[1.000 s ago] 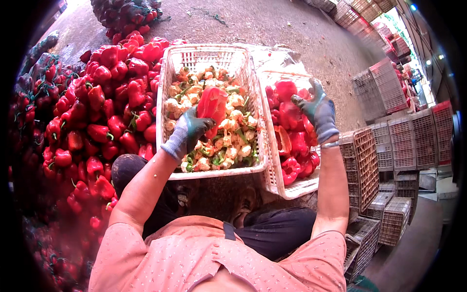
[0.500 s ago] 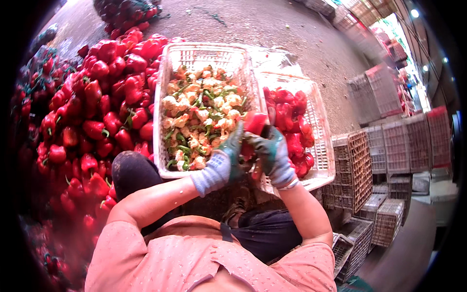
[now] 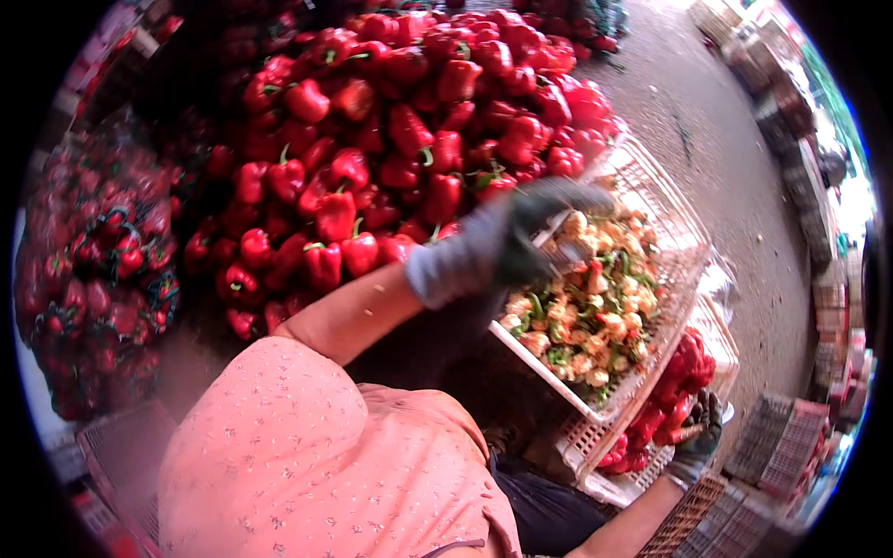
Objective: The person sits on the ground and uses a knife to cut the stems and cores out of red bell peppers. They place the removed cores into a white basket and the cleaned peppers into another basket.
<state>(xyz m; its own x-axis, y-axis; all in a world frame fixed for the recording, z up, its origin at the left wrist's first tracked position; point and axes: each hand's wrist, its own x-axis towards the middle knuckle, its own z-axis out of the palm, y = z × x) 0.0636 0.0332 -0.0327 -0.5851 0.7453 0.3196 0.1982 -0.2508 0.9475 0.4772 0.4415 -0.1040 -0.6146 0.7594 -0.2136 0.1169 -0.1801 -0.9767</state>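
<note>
My left hand (image 3: pixel 521 232), in a grey glove with a dark green palm, is over the left edge of a white plastic crate (image 3: pixel 549 370). It is blurred, but its fingers stretch out apart from the thumb and nothing shows in them. Cut pepper cores (image 3: pixel 595 307), pale with green stems, fill much of that crate. Low at the right, my gloved right hand (image 3: pixel 699 442) is closed round a tan-handled tool (image 3: pixel 686 434), whose working end I cannot make out. Red pepper pieces (image 3: pixel 665 400) lie beside it in a second white crate (image 3: pixel 730 363).
A big heap of whole red peppers (image 3: pixel 400 167) spreads beyond my left arm. Net sacks of peppers (image 3: pixel 102 270) stand at the far left. Stacked plastic crates (image 3: pixel 777 446) line the right side, along the concrete floor (image 3: pixel 735 177).
My view has turned left. The hands, together on a red pepper before, are now apart: the left has moved toward the heap without the pepper, the right stays by the second crate.
</note>
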